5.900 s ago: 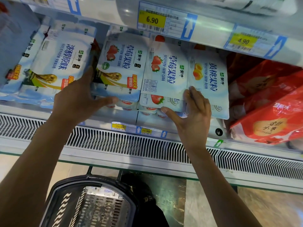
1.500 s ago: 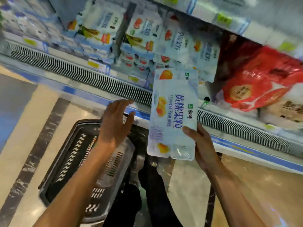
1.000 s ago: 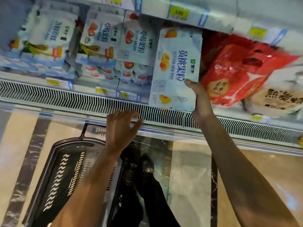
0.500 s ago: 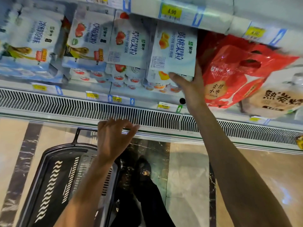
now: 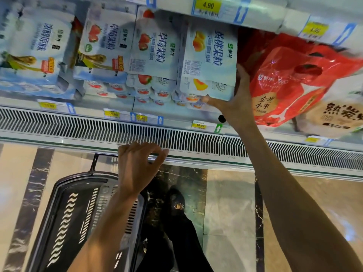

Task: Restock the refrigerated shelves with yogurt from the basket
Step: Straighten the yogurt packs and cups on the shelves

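Observation:
A white-blue yellow-peach yogurt multipack (image 5: 209, 55) lies on top of the peach stack on the refrigerated shelf (image 5: 172, 112). My right hand (image 5: 234, 103) grips its lower right corner, thumb under the front edge and fingers up its right side. Strawberry yogurt packs (image 5: 155, 48) and plain yogurt packs (image 5: 37, 46) fill the shelf to the left. My left hand (image 5: 137, 167) hovers with curled fingers, holding nothing, at the cooler's front rail above the dark basket (image 5: 64, 218) on the floor.
Red bags of jujube yogurt (image 5: 284, 79) press against the peach pack's right side, with a beige bag (image 5: 334, 114) further right. An upper shelf with yellow price tags (image 5: 209, 5) overhangs the packs. A vent grille (image 5: 98, 126) runs along the cooler's front. My dark shoes stand beside the basket.
My right hand has lifted the peach pack from basket height up onto the shelf stack and pushed it in beside the strawberry packs. My left hand rose slightly toward the front rail.

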